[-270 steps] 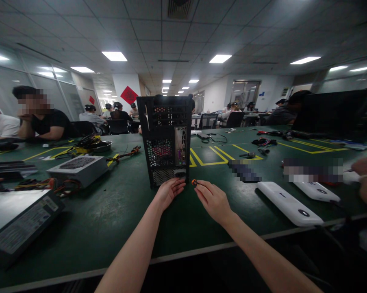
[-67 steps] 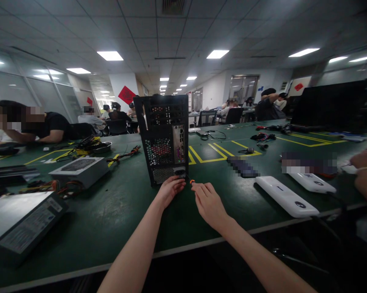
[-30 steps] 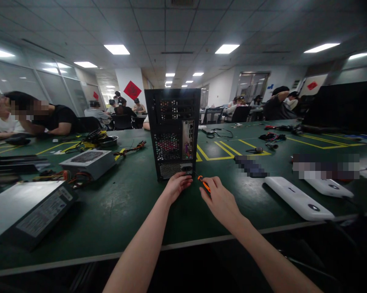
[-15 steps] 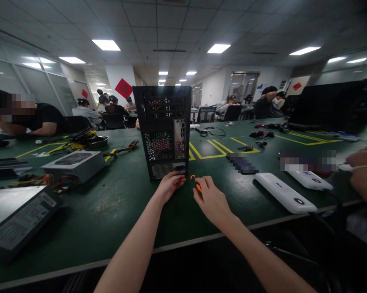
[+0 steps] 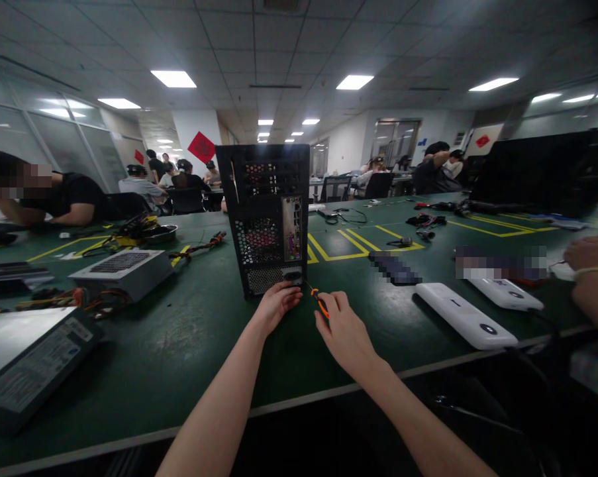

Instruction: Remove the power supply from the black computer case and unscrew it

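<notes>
A black computer case (image 5: 271, 205) stands upright on the green table, its back panel with ports and vent holes facing me. My left hand (image 5: 279, 301) is at the panel's lower edge, below the power socket (image 5: 293, 275). Its fingers are bent and close together; whether something small is between them is hidden. My right hand (image 5: 346, 329) grips a screwdriver (image 5: 321, 305) with an orange and black handle. The screwdriver's thin shaft points up and left to the case's lower right corner, near my left fingertips. Whether its tip touches a screw is too small to tell.
Two grey power supplies (image 5: 122, 271) with cables lie on the left. To the right are a dark phone (image 5: 394, 267), white power banks (image 5: 465, 315) and another person's hands (image 5: 594, 265). A dark monitor (image 5: 542, 162) stands farther back. The table's front edge (image 5: 323, 395) runs below my wrists.
Both hands stay almost in place. The screwdriver's handle has turned slightly in my right hand, and its shaft shows more clearly. The view has shifted very slightly.
</notes>
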Demonstrator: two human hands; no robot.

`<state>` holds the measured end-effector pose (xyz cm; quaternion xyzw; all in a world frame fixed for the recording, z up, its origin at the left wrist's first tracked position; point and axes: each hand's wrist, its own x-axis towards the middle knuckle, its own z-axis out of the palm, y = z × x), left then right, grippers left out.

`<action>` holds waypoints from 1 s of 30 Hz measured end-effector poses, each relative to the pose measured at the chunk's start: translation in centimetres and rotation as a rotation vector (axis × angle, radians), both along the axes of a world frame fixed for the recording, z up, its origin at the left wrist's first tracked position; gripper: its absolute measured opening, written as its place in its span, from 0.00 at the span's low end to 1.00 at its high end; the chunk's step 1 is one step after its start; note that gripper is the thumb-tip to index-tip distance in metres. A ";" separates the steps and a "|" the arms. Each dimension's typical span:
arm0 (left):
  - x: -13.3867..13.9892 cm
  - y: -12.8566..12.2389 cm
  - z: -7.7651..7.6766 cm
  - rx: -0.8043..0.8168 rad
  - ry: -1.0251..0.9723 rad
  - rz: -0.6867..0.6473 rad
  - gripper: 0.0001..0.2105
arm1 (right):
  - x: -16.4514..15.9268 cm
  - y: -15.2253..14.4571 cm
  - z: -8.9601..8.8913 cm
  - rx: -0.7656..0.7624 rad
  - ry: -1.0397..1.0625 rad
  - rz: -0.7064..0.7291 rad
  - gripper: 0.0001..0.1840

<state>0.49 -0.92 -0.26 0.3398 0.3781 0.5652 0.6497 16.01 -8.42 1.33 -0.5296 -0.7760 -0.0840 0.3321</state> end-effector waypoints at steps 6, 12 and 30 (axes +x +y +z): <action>0.0 0.0 0.0 0.016 0.006 -0.009 0.12 | 0.0 0.6 0.2 0.027 0.077 0.012 0.11; -0.1 0.0 -0.2 0.027 0.002 -0.015 0.11 | 0.0 0.1 0.2 -0.004 0.090 0.028 0.11; -0.1 0.1 -0.4 0.039 0.008 -0.031 0.10 | -0.6 0.1 0.3 0.062 0.041 0.094 0.12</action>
